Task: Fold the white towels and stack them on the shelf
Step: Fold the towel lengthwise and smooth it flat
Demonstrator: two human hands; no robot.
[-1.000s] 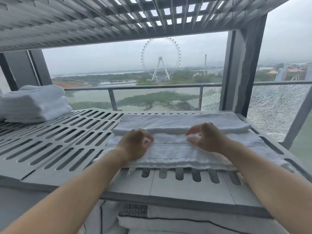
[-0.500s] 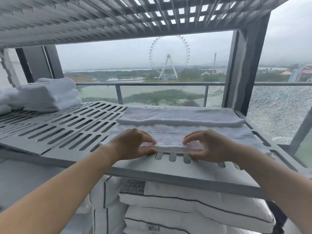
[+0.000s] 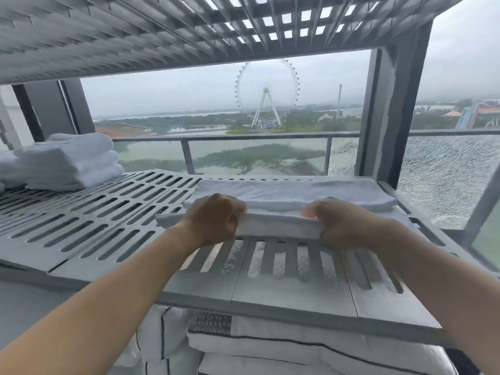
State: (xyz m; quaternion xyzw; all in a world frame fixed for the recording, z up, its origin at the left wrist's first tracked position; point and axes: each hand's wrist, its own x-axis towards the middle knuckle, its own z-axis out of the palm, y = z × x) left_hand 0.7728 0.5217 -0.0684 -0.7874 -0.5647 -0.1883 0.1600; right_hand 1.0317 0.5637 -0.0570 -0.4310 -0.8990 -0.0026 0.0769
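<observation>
A white towel (image 3: 281, 223) lies partly folded on the grey slotted shelf (image 3: 102, 228), its far part doubled into a long band across the back. My left hand (image 3: 213, 220) grips the towel's near edge on the left, and my right hand (image 3: 338, 226) grips the same edge on the right. Both hands have that edge lifted off the shelf and rolled toward the far fold. A stack of folded white towels (image 3: 67, 161) sits at the shelf's back left.
A slatted upper shelf (image 3: 162, 31) hangs close overhead. White pillows with dark piping (image 3: 297, 345) fill the level below. A grey upright post (image 3: 392, 117) stands at the back right, with a balcony railing (image 3: 243, 136) and cracked glass (image 3: 443, 174) beyond.
Both hands went from resting on the towel to taking hold of its near edge, then lifted and carried that edge away from me toward the far fold. The camera moved closer.
</observation>
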